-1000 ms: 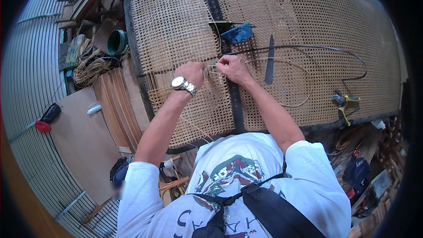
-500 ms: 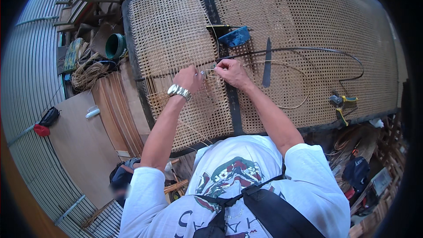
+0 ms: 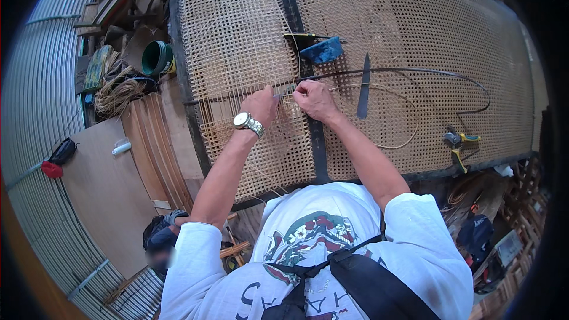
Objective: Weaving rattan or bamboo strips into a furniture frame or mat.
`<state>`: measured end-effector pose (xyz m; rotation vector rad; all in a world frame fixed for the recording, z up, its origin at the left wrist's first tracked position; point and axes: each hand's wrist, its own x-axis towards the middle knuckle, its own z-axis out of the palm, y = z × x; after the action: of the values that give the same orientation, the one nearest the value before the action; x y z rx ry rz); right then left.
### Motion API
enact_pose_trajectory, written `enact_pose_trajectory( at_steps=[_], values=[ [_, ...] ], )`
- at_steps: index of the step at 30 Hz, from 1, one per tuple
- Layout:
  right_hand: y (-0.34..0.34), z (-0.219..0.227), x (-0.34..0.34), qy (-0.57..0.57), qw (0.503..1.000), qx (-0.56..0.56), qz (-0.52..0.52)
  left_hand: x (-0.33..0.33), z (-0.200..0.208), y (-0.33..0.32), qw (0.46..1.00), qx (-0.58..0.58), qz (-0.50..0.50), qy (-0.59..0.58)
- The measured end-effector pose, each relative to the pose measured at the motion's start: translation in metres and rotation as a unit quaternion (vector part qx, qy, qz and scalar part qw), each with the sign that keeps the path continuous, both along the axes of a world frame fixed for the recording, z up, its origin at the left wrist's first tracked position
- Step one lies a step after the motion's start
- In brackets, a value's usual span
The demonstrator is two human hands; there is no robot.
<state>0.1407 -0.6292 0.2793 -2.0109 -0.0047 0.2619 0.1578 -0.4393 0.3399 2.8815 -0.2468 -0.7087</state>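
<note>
A woven cane panel [image 3: 237, 35] in a dark frame lies before me, with loose, unfilled strands around a gap near my hands. Over this gap my left hand [image 3: 259, 106] is closed, with a metal wristwatch [image 3: 249, 121] on its wrist. Whatever its fingertips grip is too small to make out. Just right of it, beside the dark crossbar [image 3: 317, 148], my right hand [image 3: 315, 101] pinches a thin cane strand. That pale strand [image 3: 417, 112] loops out over the right part of the panel. A long dark strip [image 3: 403, 70] passes beyond my right hand.
On the panel rest a blue tool [image 3: 323, 51], a flat grey blade-like piece [image 3: 364, 86] and yellow-handled cutters [image 3: 455, 145]. To the left are a green bucket [image 3: 157, 58], coiled cane [image 3: 118, 98], wooden boards [image 3: 148, 148] and a white bottle [image 3: 121, 147]. A person [image 3: 160, 243] is at lower left.
My left hand has moved slightly right and its wrist has turned, so the watch face shows. My right hand keeps its pinch. The whole view has shifted a little.
</note>
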Motion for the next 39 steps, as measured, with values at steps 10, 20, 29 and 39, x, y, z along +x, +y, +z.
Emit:
enact_pose_trajectory(
  at_steps=[10,20,29,39],
  values=[
    [-0.001,-0.003,0.001,-0.015,0.999,0.03,-0.018,-0.001,0.003,-0.002,1.0,-0.001,0.023,0.006],
    [0.024,-0.003,0.0,-0.02,1.0,0.003,0.0,0.009,-0.006,0.01,0.996,-0.054,0.059,0.048],
    [0.038,0.036,0.004,0.011,0.975,-0.206,0.077,0.02,-0.012,0.008,0.99,-0.011,0.131,0.042],
    [0.046,0.015,-0.004,-0.16,0.913,-0.339,0.159,-0.029,0.097,0.127,0.951,0.022,0.284,-0.122]
  ],
)
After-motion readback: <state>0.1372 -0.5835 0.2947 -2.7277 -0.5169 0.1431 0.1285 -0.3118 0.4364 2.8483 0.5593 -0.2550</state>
